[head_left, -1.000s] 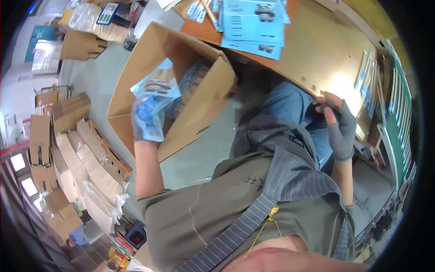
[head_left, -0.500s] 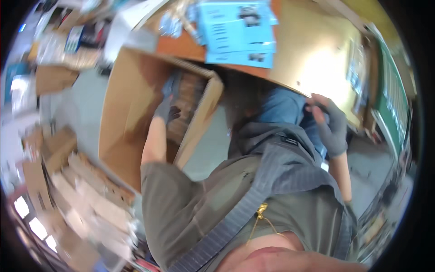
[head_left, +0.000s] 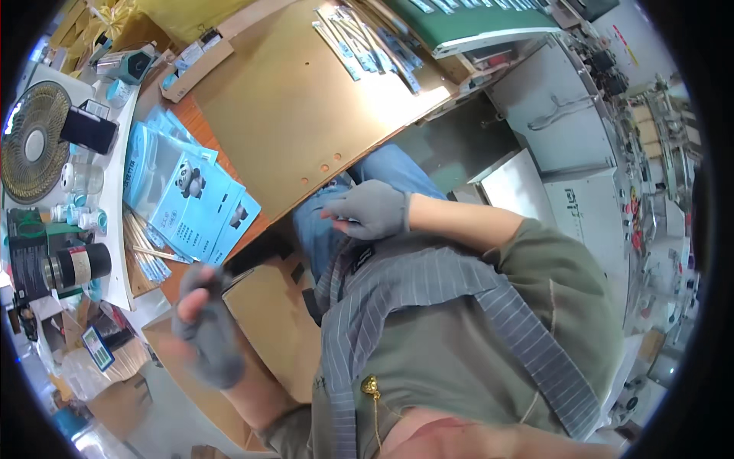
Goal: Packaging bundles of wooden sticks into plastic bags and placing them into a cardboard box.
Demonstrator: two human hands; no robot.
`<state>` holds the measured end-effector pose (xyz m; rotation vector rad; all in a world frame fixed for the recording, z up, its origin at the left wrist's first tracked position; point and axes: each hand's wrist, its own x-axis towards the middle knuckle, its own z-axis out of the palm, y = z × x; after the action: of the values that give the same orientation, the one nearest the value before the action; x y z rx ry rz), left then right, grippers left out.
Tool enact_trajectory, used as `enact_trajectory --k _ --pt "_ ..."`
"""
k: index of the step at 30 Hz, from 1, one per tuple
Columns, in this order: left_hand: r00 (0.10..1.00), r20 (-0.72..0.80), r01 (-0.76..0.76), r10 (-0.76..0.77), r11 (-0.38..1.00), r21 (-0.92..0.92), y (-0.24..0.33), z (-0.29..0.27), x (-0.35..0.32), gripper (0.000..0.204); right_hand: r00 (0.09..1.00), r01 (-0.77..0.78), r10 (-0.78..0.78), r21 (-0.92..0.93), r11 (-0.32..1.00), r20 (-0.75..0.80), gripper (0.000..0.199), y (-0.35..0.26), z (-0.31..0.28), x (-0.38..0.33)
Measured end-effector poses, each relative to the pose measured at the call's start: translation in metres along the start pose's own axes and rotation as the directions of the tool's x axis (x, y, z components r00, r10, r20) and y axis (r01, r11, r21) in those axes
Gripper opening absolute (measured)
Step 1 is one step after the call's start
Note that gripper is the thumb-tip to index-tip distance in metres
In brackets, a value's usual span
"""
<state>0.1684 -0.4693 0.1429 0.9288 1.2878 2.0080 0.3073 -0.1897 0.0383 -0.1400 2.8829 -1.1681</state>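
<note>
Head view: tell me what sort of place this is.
Likely a small packing workshop: blue printed pouches and thin sticks lie on a workbench, with a cardboard box beside it.

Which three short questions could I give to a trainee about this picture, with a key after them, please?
1. Which animal is printed on the light-blue, flat plastic bags? (a) a cat (b) a panda (c) a fish
2. True or false: the right hand, in a grey fabric glove, grips one of these bags.
3. Which hand is nearer, in the picture, to the round fan with a golden-brown grille?

Key: 1. b. 2. False. 3. The left hand, also grey-gloved.
</note>
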Motion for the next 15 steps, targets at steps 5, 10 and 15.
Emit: enact_trajectory --k 5,10,15 --pt "0.892 0.366 -0.088 0.266 0.896 -0.436 0.035 0.137 0.073 0.052 0.985 0.037 -0.024 0.072 0.997 -0.173 0.022 0.025 -0.019 -0.034" --pt "0.903 0.361 -0.081 0.235 0.916 -0.393 0.005 0.159 0.115 0.052 0.966 -0.089 0.132 0.194 0.977 -0.221 0.022 0.066 -0.039 -0.083" --pt "0.922 0.331 -0.078 0.201 0.934 -0.348 -0.005 0.184 0.137 0.052 0.931 -0.237 0.293 0.251 0.939 -0.217 0.027 0.087 -0.053 -0.108"
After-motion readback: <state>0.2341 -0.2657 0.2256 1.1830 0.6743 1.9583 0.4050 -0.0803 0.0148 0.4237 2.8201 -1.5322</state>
